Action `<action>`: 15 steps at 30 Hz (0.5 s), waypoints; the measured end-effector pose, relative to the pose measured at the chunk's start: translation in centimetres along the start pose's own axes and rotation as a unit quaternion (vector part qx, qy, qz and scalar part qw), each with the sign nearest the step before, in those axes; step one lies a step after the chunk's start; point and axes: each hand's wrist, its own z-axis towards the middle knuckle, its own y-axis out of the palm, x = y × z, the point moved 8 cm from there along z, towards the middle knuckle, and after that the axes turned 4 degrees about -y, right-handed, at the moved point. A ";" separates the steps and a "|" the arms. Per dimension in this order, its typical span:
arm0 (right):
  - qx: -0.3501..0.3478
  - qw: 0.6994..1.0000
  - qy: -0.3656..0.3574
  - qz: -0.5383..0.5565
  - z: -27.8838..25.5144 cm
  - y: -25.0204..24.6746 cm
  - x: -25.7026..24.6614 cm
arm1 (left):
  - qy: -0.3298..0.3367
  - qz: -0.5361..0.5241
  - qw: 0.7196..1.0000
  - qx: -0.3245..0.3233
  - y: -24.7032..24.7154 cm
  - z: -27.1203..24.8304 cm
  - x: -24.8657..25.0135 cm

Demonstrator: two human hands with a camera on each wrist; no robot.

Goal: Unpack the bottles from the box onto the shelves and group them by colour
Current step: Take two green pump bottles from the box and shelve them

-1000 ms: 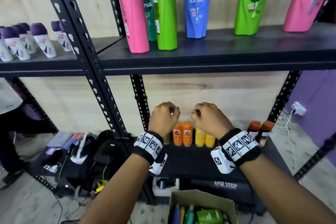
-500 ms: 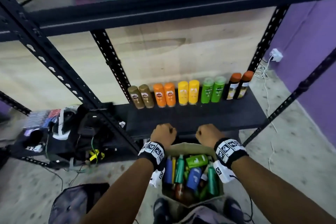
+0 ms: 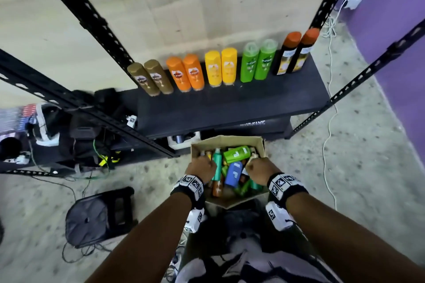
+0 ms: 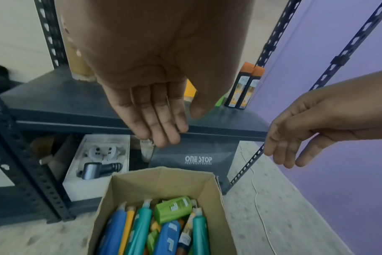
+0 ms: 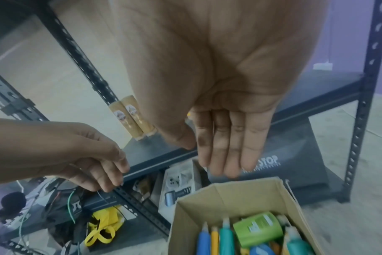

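An open cardboard box (image 3: 230,141) stands on the floor in front of the rack, holding several bottles, among them a green one (image 3: 236,154) on top, a blue one (image 3: 233,173) and a teal one (image 3: 217,163). My left hand (image 3: 200,167) hovers over the box's left side and my right hand (image 3: 258,170) over its right side. In the wrist views the left hand (image 4: 181,126) and the right hand (image 5: 207,151) have straight fingers and hold nothing. On the low shelf (image 3: 230,103) stand pairs of brown (image 3: 150,79), orange (image 3: 186,73), yellow (image 3: 222,68), green (image 3: 257,62) and orange-capped black bottles (image 3: 293,53).
A black ONE STOP box (image 3: 253,124) and a white box with a device (image 4: 98,165) sit under the low shelf. Cables and gear (image 3: 57,126) crowd the left bay. A black bag (image 3: 99,216) lies on the floor at left; a white cable (image 3: 328,122) runs along the purple wall.
Both hands have come down from the low shelf's height to just above the box. The head view has tilted down, so the upper shelves have left the frame.
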 end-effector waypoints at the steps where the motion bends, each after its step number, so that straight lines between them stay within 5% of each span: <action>1: -0.011 1.000 0.006 0.002 0.1 0.6 0.7 | -0.010 -0.001 1.000 -0.010 0.8 0.2 0.0; 15: -0.115 0.988 0.091 0.039 6.7 12.0 10.1 | -0.055 0.019 0.993 -0.102 13.9 6.7 -0.7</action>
